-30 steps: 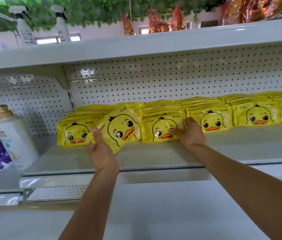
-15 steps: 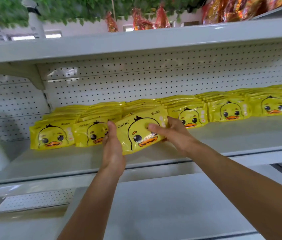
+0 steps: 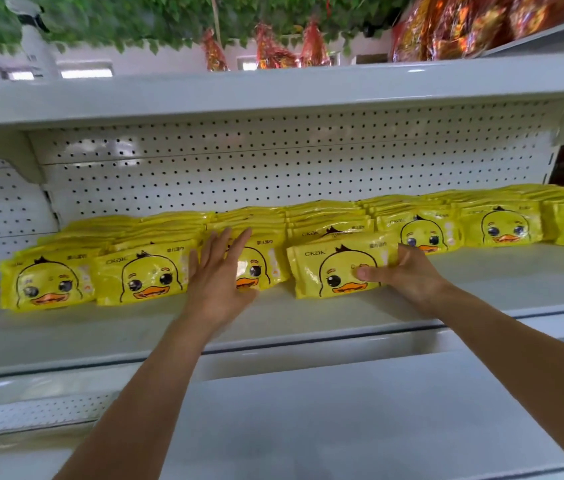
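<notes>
Yellow wipe packs printed with a duck face stand in a row on a white shop shelf (image 3: 308, 317). My right hand (image 3: 408, 277) grips the front pack of one stack (image 3: 329, 268), thumb across the duck's face and fingers round the pack's right edge. My left hand (image 3: 221, 271) lies flat with straight fingers against the neighbouring pack (image 3: 266, 268) on its left. Two more front packs (image 3: 142, 277) (image 3: 46, 282) stand further left. Other packs (image 3: 498, 226) continue to the right.
A white pegboard back panel (image 3: 273, 168) rises behind the packs and a shelf (image 3: 273, 88) runs above. Red and gold foil packets (image 3: 464, 26) and green plastic leaves (image 3: 135, 19) hang overhead. A lower shelf (image 3: 342, 410) juts out beneath my arms.
The pack I held tilted in both hands now stands upright at the front of its stack. My left hand has let go and moved flat onto the pack beside it. The view has shifted right.
</notes>
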### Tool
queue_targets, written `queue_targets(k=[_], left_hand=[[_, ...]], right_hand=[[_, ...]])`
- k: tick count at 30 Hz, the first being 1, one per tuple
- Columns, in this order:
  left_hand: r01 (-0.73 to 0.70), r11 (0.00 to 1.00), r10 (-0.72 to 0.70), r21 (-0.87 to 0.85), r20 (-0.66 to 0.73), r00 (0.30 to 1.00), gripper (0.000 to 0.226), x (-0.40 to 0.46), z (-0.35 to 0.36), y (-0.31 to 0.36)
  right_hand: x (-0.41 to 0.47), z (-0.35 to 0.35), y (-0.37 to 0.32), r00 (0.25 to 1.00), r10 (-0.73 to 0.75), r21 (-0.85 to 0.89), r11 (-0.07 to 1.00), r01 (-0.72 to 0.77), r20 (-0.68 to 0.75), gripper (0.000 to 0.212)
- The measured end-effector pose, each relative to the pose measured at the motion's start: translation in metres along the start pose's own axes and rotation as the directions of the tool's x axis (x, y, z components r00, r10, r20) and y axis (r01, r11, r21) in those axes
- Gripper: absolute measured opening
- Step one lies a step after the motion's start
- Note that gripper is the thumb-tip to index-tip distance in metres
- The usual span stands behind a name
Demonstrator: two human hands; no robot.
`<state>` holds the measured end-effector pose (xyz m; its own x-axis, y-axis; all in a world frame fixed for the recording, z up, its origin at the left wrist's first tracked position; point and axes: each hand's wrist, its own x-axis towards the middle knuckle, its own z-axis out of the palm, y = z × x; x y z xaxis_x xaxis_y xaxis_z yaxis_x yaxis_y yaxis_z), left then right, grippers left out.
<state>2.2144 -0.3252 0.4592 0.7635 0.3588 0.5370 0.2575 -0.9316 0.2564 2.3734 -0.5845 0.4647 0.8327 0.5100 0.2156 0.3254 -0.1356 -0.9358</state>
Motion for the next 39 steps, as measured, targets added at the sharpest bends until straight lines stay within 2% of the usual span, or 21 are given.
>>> queue_targets(k=[1,3,6,7,10,19,24,26,29,31,34,39], left_hand=[[0.007,0.993,-0.015,0.117,0.061,0.998,0.103,0.004,0.000,-0.004],[-0.001,0.975,-0.026,0.224,0.119,0.993,0.106,0.012,0.003,-0.009],[-0.089,0.953,0.059,0.291,0.110,0.992,0.098,0.020,0.007,-0.010],[-0.107,0.948,0.078,0.301,0.106,0.991,0.096,0.021,0.008,-0.011],[-0.142,0.931,0.113,0.336,0.103,0.988,0.092,0.024,0.010,-0.012],[-0.149,0.945,0.115,0.290,0.133,0.985,0.088,0.028,0.012,-0.017],[-0.156,0.942,0.107,0.298,0.173,0.979,0.086,0.029,0.008,-0.016],[-0.140,0.956,0.107,0.259,0.139,0.985,0.081,0.026,0.006,-0.008],[-0.170,0.982,0.171,0.083,-0.003,0.985,0.066,0.012,0.008,0.022],[-0.210,0.978,0.210,-0.009,-0.043,0.977,0.058,-0.001,0.008,0.056],[-0.254,0.966,0.254,-0.053,-0.014,0.967,0.054,-0.027,0.010,0.115],[-0.336,0.928,0.346,-0.161,0.041,0.937,0.051,-0.072,0.033,0.215]], right_hand=[[0.004,-0.001,0.003,1.000,-0.004,-0.034,0.999,0.004,-0.021,0.040],[0.015,0.002,0.009,0.998,-0.021,-0.102,0.995,0.015,-0.061,0.050],[0.034,0.005,0.013,0.994,-0.028,-0.171,0.985,0.009,-0.106,0.043],[0.039,0.006,0.014,0.992,-0.038,-0.197,0.980,0.014,-0.119,0.040],[0.051,0.010,0.015,0.987,-0.039,-0.249,0.969,-0.001,-0.158,0.054],[0.056,0.020,0.009,0.977,0.049,-0.331,0.936,-0.117,-0.207,0.055],[0.047,0.021,0.006,0.954,0.027,-0.417,0.895,-0.155,-0.298,0.074],[0.033,0.018,0.008,0.951,-0.030,-0.484,0.865,-0.130,-0.309,0.068],[0.000,0.004,0.013,0.969,-0.131,-0.622,0.782,-0.027,-0.207,0.045],[-0.025,-0.012,0.016,0.969,-0.205,-0.709,0.703,0.050,-0.136,0.037],[-0.066,-0.044,0.018,0.955,-0.283,-0.782,0.615,0.106,-0.093,0.036],[-0.146,-0.120,0.036,0.931,-0.333,-0.818,0.570,0.075,-0.147,0.033]])
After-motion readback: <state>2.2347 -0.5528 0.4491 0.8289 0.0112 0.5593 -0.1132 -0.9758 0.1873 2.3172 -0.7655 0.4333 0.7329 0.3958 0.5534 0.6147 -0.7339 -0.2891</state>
